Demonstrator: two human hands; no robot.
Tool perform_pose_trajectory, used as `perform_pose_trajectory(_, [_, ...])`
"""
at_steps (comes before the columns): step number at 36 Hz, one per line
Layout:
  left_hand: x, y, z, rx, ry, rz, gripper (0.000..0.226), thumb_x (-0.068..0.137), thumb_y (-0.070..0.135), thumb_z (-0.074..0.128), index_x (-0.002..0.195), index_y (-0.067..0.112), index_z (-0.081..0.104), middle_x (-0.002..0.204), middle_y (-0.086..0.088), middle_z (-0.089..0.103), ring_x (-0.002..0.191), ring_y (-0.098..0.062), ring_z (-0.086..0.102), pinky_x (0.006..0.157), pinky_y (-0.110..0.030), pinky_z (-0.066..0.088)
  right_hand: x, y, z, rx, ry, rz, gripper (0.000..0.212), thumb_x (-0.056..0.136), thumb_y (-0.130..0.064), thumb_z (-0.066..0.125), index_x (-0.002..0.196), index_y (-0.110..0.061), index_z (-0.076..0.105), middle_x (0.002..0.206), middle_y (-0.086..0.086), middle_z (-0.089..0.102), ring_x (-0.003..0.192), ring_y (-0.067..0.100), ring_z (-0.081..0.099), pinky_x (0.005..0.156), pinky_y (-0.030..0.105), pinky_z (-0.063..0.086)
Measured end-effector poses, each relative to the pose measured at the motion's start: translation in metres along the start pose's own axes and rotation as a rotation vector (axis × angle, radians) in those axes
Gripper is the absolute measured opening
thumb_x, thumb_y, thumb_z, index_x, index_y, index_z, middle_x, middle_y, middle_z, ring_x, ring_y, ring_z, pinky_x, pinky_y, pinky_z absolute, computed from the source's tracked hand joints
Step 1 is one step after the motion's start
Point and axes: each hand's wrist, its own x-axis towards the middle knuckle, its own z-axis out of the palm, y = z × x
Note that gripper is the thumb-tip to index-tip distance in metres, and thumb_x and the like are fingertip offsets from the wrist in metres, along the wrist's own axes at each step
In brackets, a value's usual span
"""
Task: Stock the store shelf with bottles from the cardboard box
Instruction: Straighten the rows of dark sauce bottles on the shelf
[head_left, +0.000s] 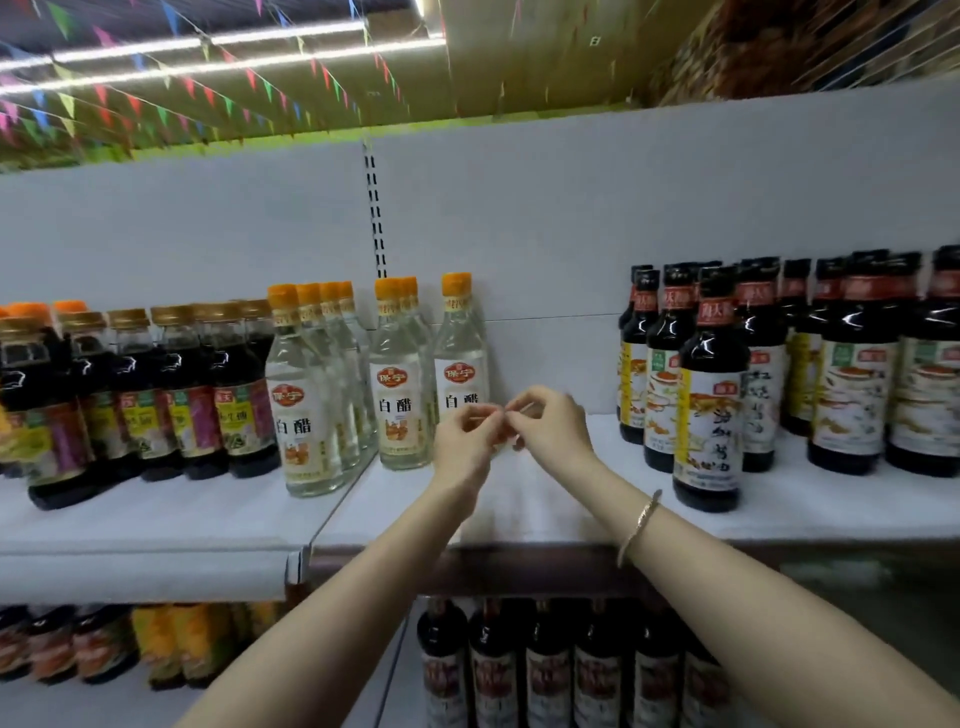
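Two hands met over a bare gap on the shelf (519, 509).
Left hand (462, 441) & right hand (553, 423) pinched fingertip to fingertip; whether anything is held can't be told. Clear bottles (392, 379) just left, dark bottles (706, 395) right; box not seen.

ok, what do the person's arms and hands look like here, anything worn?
Both forearms are bare, no sleeves in view, no gloves. The right wrist carries a thin metal bangle, pale gold in tone. The left hand and right hand show no rings or watch that can be made out; fingertips are blurred.
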Motion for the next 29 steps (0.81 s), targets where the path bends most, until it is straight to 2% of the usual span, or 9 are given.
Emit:
perform_pose_trajectory(4, [-0.012,-0.001,0.011,0.143,-0.083,0.090,0.007,0.089,0.008,0.063,0.090,0.003,0.065,0.073,-0.002,0.061,0.066,-0.009,0.055,0.060,-0.015,0.043,-0.020,-0.003,-0.029,-0.321,0.059,-0.149,0.009,0.085,-0.018,0.059,0.083,-0.018,0.067,0.078,-0.001,0.068,0.074,0.016,0.061,0.066,0.029,0.050])
perform_pose_trajectory(7, [-0.027,-0.004,0.025,0.180,-0.178,0.098,0.006,0.088,0.010,0.064,0.083,0.012,0.066,0.074,0.004,0.062,0.068,-0.004,0.055,0.066,-0.021,0.042,-0.033,0.004,-0.048,-0.389,0.109,-0.172,0.011,0.086,-0.015,0.057,0.087,-0.015,0.068,0.084,-0.001,0.068,0.078,0.015,0.058,0.066,0.028,0.046])
perform_pose_trajectory(10, [-0.041,-0.007,0.040,0.224,-0.245,0.132,0.011,0.086,0.009,0.065,0.080,0.019,0.065,0.079,0.007,0.066,0.070,-0.004,0.057,0.065,-0.016,0.042,-0.043,0.009,-0.066,-0.431,0.151,-0.183,0.012,0.085,-0.010,0.056,0.090,-0.012,0.068,0.091,0.000,0.065,0.082,0.014,0.053,0.070,0.026,0.041])
perform_pose_trajectory(12, [-0.049,-0.009,0.052,0.265,-0.285,0.130,0.009,0.084,0.010,0.066,0.088,0.018,0.064,0.093,0.001,0.068,0.080,-0.010,0.061,0.070,-0.015,0.045,-0.046,0.013,-0.080,-0.447,0.189,-0.185,0.012,0.084,-0.009,0.057,0.090,-0.012,0.067,0.092,0.000,0.064,0.084,0.016,0.054,0.074,0.029,0.044])
perform_pose_trajectory(16, [-0.056,-0.011,0.077,0.320,-0.321,0.124,0.030,0.081,0.017,0.072,0.107,0.017,0.057,0.117,-0.002,0.061,0.100,-0.018,0.060,0.088,-0.029,0.049,-0.051,0.018,-0.108,-0.436,0.296,-0.213,0.012,0.079,-0.004,0.058,0.079,-0.016,0.057,0.084,0.000,0.059,0.079,0.020,0.055,0.068,0.035,0.047])
perform_pose_trajectory(20, [-0.063,-0.002,0.109,0.315,-0.331,0.148,0.047,0.077,0.019,0.078,0.113,0.020,0.048,0.114,0.004,0.053,0.099,-0.015,0.055,0.078,-0.021,0.044,-0.054,0.028,-0.145,-0.401,0.436,-0.180,0.022,0.079,-0.006,0.061,0.079,-0.013,0.040,0.078,-0.001,0.046,0.069,0.018,0.045,0.053,0.028,0.035])
perform_pose_trajectory(22, [-0.061,-0.001,0.110,0.292,-0.339,0.156,0.053,0.075,0.016,0.080,0.113,0.021,0.043,0.110,0.007,0.051,0.092,-0.008,0.055,0.069,-0.011,0.043,-0.054,0.031,-0.148,-0.374,0.458,-0.130,0.031,0.077,-0.012,0.067,0.085,-0.013,0.037,0.081,-0.001,0.045,0.072,0.019,0.046,0.053,0.027,0.032])
perform_pose_trajectory(25, [-0.057,-0.001,0.127,0.279,-0.342,0.165,0.070,0.070,0.012,0.083,0.125,0.017,0.041,0.119,0.001,0.054,0.098,-0.011,0.059,0.069,-0.013,0.048,-0.050,0.040,-0.163,-0.290,0.387,-0.027,0.053,0.072,-0.026,0.078,0.104,-0.016,0.036,0.103,0.001,0.049,0.089,0.018,0.048,0.065,0.028,0.040])
perform_pose_trajectory(29, [-0.054,0.000,0.173,0.325,-0.280,0.200,0.087,0.057,0.017,0.085,0.128,0.020,0.035,0.120,-0.006,0.052,0.107,-0.019,0.058,0.089,-0.036,0.053,-0.034,0.060,-0.200,-0.194,0.190,0.078,0.079,0.071,-0.032,0.080,0.132,-0.023,0.031,0.129,0.003,0.046,0.116,0.019,0.048,0.089,0.033,0.045])
